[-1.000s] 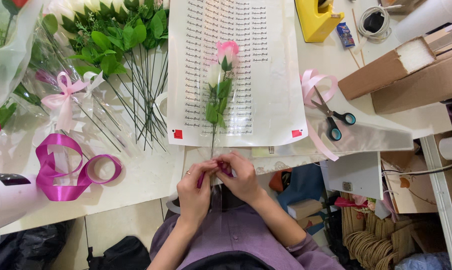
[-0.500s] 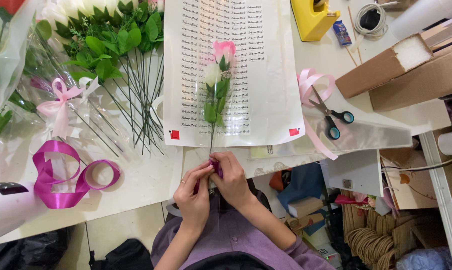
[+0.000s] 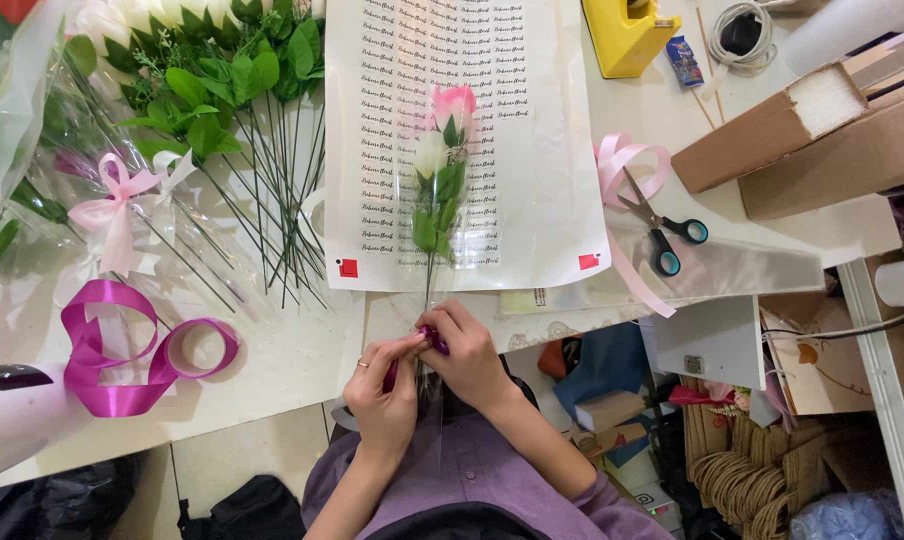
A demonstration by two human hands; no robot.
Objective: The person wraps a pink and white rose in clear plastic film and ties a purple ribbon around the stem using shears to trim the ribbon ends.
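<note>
A single pink and white rose (image 3: 450,120) in a clear sleeve lies on a white printed wrapping sheet (image 3: 532,150), its stem pointing toward me. At the stem's lower end, my left hand (image 3: 384,390) and my right hand (image 3: 467,355) pinch a piece of magenta ribbon (image 3: 434,340) around the sleeve. Both hands are closed on the ribbon, close together at the table's front edge. A ring shows on my left hand.
A bunch of white flowers with green stems (image 3: 222,120) lies at left beside a wrapped bouquet with a pink bow (image 3: 117,205). A magenta ribbon roll (image 3: 137,350) sits front left. Scissors (image 3: 662,235), pink ribbon (image 3: 622,165), a yellow tape dispenser (image 3: 627,35) and cardboard boxes (image 3: 822,130) are at right.
My hands stay at the stem's base, with the fingers shifting slightly on the magenta ribbon. The view has drifted a little; nothing else moved.
</note>
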